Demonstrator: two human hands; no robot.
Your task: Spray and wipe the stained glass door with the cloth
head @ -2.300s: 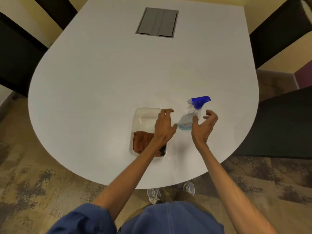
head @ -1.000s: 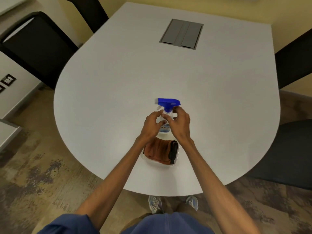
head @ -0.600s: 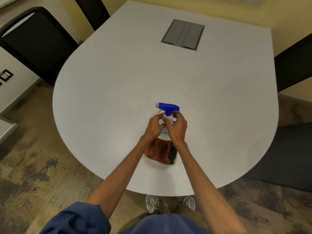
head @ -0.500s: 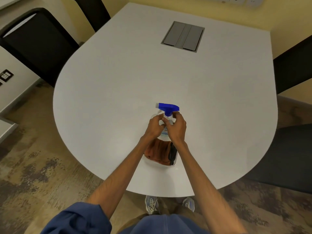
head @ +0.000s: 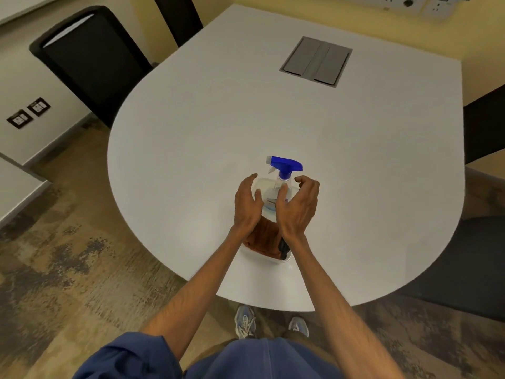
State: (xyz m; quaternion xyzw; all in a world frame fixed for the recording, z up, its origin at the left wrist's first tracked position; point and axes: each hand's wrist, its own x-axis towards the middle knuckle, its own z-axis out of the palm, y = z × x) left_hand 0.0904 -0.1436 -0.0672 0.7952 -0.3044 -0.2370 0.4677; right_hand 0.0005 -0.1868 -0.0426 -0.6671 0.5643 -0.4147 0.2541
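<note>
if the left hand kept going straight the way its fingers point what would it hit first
Probably nothing: the left hand points past the spray bottle, which stands to its right, toward bare table. Depth is unclear.

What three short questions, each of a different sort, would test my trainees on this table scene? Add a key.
1. True or false: the spray bottle lies on its side.
2. What colour is the cloth in the white tray?
3. The left hand and right hand are: A) open beside the bottle, B) wiping the table.

Key: 1 false, it stands upright. 2 brown. 3 A.
</note>
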